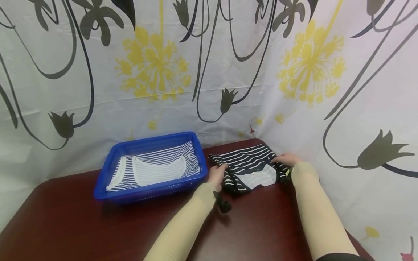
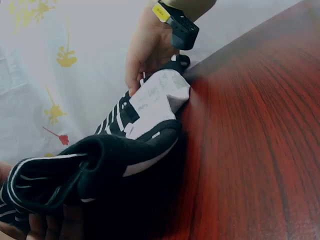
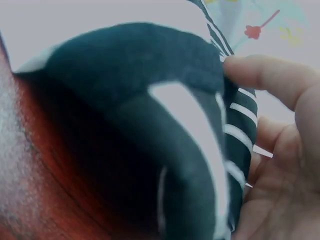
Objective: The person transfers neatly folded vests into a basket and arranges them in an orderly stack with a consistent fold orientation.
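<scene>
A black-and-white striped garment (image 1: 243,159) lies at the table's back right corner, with a pale inner part (image 1: 261,177) showing at its near side. My left hand (image 1: 216,175) grips its left edge, fingers (image 2: 47,227) beneath the cloth. At the opposite side, my right hand (image 1: 287,159) pinches the garment, thumb and fingers on either face of the fabric (image 3: 240,130) in the right wrist view. The near edge arches up between the hands, and dark shadow lies under it in the left wrist view.
Left of the garment stands a blue plastic basket (image 1: 104,181) holding a folded blue-and-white striped garment (image 1: 160,166). A patterned white curtain (image 1: 235,130) hangs behind and to the right of the dark red table (image 1: 254,224).
</scene>
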A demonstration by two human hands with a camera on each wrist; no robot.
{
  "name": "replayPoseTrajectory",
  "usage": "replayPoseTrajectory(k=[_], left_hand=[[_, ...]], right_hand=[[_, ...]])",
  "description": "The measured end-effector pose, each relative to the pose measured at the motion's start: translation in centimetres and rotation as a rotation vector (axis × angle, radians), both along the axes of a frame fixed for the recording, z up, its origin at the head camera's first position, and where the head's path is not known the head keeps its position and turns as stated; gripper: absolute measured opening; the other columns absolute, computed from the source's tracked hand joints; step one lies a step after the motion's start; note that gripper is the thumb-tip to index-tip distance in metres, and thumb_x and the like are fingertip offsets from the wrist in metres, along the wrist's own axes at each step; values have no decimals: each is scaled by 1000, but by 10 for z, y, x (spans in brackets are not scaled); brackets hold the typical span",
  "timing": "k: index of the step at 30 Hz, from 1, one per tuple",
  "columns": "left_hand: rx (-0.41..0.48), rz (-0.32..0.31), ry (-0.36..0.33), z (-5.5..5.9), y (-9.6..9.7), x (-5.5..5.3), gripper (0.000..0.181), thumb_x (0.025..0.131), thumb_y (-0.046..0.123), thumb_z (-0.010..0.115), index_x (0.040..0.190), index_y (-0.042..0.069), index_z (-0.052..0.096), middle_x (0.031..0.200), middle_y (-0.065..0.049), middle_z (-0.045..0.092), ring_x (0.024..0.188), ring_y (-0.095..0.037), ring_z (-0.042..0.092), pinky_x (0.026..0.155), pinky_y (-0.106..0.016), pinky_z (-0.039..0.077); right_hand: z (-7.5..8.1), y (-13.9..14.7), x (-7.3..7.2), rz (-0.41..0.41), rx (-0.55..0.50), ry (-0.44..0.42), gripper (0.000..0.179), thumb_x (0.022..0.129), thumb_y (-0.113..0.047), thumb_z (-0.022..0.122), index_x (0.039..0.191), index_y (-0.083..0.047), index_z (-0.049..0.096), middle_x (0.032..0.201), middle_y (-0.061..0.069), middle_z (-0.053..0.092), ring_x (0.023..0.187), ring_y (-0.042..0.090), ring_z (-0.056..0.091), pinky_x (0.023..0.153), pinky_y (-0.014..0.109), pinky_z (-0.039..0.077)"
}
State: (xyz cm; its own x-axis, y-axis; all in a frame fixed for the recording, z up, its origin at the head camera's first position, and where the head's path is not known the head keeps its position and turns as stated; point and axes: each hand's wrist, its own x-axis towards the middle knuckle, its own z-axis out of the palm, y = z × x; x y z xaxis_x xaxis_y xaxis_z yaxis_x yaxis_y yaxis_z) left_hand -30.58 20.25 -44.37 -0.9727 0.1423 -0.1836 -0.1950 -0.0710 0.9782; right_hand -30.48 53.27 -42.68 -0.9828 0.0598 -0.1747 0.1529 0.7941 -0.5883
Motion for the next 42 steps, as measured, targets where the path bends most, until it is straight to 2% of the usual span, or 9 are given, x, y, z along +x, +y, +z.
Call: replayPoseTrajectory(k=[7,11,14,20,24,29,33,36,42], left_hand=[[-53,-49,25,1,-1,1,70,91,22,60,140,-18,32,145,-30,36,132,-40,37,110,-48,30],[-87,-64,53,0,-1,1,51,96,20,53,134,-13,46,124,-23,53,110,-29,50,101,-42,40],[-97,-74,72,0,-1,3,45,99,19,49,133,-11,49,111,-18,56,100,-23,50,96,-40,42],[-98,-95,94,4,-2,5,49,101,18,45,139,-13,40,136,-27,47,125,-37,46,107,-47,35],[-100,-100,98,8,-1,5,51,101,20,46,140,-12,39,143,-27,42,131,-38,41,109,-48,32],[-113,-97,93,16,1,7,54,101,24,48,142,-11,37,145,-26,40,132,-37,39,109,-46,33],[-92,-98,84,26,1,13,53,101,22,46,143,-10,37,146,-24,38,135,-36,36,111,-47,29],[-91,-104,93,31,1,19,53,102,22,46,143,-10,37,147,-25,38,135,-36,35,111,-46,29],[-74,-109,119,37,-3,27,54,101,22,46,143,-11,35,147,-26,36,136,-37,33,112,-46,28]], right_hand=[[3,1,2,-4,17,43,47,86,-34,67,106,8,69,116,31,61,108,43,55,94,51,44],[13,-3,8,-22,42,30,42,85,-29,66,99,10,68,104,26,65,95,36,59,86,49,48],[18,-1,12,-9,53,20,42,85,-26,65,100,12,66,100,25,65,92,35,59,85,50,48],[18,19,10,59,62,37,46,83,-20,67,110,17,60,109,31,62,102,44,56,91,52,45],[27,26,15,94,87,59,55,84,-21,67,121,18,54,124,36,53,115,51,48,98,56,39],[45,27,26,121,98,62,57,86,-23,66,123,18,52,127,37,50,119,53,45,102,58,34],[58,29,35,107,83,62,49,87,-20,65,118,18,55,117,33,58,109,46,52,98,55,39],[65,31,40,98,80,58,42,87,-18,65,110,16,59,102,23,64,97,34,57,91,49,43],[74,31,44,110,94,59,38,87,-20,65,105,13,61,95,16,64,91,28,55,86,45,43]])
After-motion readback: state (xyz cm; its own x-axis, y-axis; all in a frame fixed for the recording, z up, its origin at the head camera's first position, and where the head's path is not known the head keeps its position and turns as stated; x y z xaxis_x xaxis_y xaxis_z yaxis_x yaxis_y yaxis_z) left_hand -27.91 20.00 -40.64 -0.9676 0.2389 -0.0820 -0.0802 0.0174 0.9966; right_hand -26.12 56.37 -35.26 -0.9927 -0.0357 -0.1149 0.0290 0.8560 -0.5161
